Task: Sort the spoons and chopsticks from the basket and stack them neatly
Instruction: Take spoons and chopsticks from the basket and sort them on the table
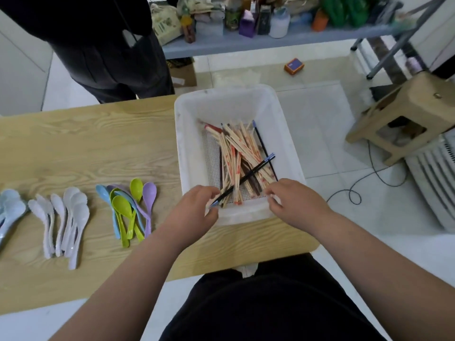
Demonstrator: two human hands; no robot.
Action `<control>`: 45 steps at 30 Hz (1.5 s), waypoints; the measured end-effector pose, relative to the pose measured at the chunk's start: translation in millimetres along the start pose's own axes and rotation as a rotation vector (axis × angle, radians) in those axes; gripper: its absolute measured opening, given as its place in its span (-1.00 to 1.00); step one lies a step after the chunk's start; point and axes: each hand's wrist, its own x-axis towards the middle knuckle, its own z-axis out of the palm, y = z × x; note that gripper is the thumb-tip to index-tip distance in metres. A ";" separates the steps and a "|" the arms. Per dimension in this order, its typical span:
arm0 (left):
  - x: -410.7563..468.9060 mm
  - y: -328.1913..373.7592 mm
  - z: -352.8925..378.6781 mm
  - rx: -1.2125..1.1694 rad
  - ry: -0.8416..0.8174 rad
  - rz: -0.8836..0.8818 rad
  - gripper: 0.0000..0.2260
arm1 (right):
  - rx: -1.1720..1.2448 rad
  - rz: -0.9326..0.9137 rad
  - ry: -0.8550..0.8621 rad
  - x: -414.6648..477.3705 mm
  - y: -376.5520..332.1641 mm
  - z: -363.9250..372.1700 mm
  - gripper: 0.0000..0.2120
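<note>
Three spoon groups at left on the wooden table: pale blue spoons at the edge of view, white spoons beside them, coloured spoons nearest the basket, each fanned loosely rather than nested; smooth, rigid, light plastic, probably slippery when stacked, best taken by the handle and nested bowl into bowl; centre: left hand over the near rim of the white basket, fingers curled round the near ends of the black chopsticks with blue tips, far ends lying across the heap; inside the basket: pale wooden chopsticks with red print, criss-crossed on the perforated floor, a few dark ones among them; thin, stiff, light, prone to rolling and splaying, so best gathered as a bundle near one end, ends then tapped level; right: right hand at the near right corner, fingers curled against the wooden ends; grip or mere touch not discernible.
</note>
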 end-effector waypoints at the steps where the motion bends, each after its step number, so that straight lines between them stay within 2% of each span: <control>1: 8.3 -0.5 4.1 0.069 -0.045 -0.004 -0.62 | -0.055 -0.044 0.003 5.0 2.9 1.0 -0.74; 4: 28.1 3.2 17.9 0.196 -0.165 -0.064 -0.55 | -0.276 -0.247 -0.042 21.0 18.0 4.4 -0.76; 6: 36.9 7.2 23.1 0.220 -0.203 -0.153 -0.51 | -0.367 -0.333 -0.130 30.3 27.7 1.2 -0.72; 8: 43.5 11.8 25.3 0.245 -0.231 -0.241 -0.51 | -0.377 -0.361 -0.229 33.8 36.3 -3.3 -0.68; 11: 52.3 17.7 23.4 0.232 -0.247 -0.353 -0.54 | -0.392 -0.419 -0.252 34.3 44.2 -3.9 -0.68; 14: 50.3 27.4 8.7 0.102 -0.182 -0.476 -0.60 | -0.401 -0.464 -0.280 34.8 47.5 -2.9 -0.70; 16: 41.3 37.7 -0.2 -0.075 -0.111 -0.528 -0.63 | -0.366 -0.464 -0.263 35.6 49.7 -1.8 -0.68; 19: 37.8 55.0 -2.8 -0.464 0.031 -0.621 -0.61 | -0.302 -0.509 -0.100 38.6 59.4 5.8 -0.63; 22: 60.7 62.9 10.4 -0.583 0.108 -0.646 -0.54 | -0.282 -0.554 -0.002 50.8 70.2 9.8 -0.68; 25: 94.3 66.4 28.7 -0.557 0.099 -0.647 -0.59 | -0.300 -0.546 0.029 66.3 77.0 3.0 -0.66; 28: 121.3 59.9 45.5 -0.389 0.078 -0.620 -0.64 | -0.357 -0.512 -0.020 73.9 79.8 -0.1 -0.57; 32: 151.6 46.9 53.3 -0.236 0.153 -0.707 -0.43 | -0.332 -0.553 0.018 73.5 83.3 6.4 -0.60; 36: 187.3 51.2 62.7 -0.224 0.109 -0.862 -0.14 | -0.264 -0.571 0.054 68.6 88.4 9.9 -0.60; 39: 208.3 66.9 75.4 -0.208 0.108 -0.864 -0.05 | -0.246 -0.556 0.081 58.7 94.6 15.6 -0.61; 42: 224.2 81.7 94.2 -0.243 0.120 -0.854 -0.10 | -0.245 -0.541 0.103 47.5 104.5 19.3 -0.62; 45: 231.2 85.6 106.2 -0.276 0.100 -0.820 -0.28 | -0.269 -0.539 0.093 42.4 117.6 17.1 -0.63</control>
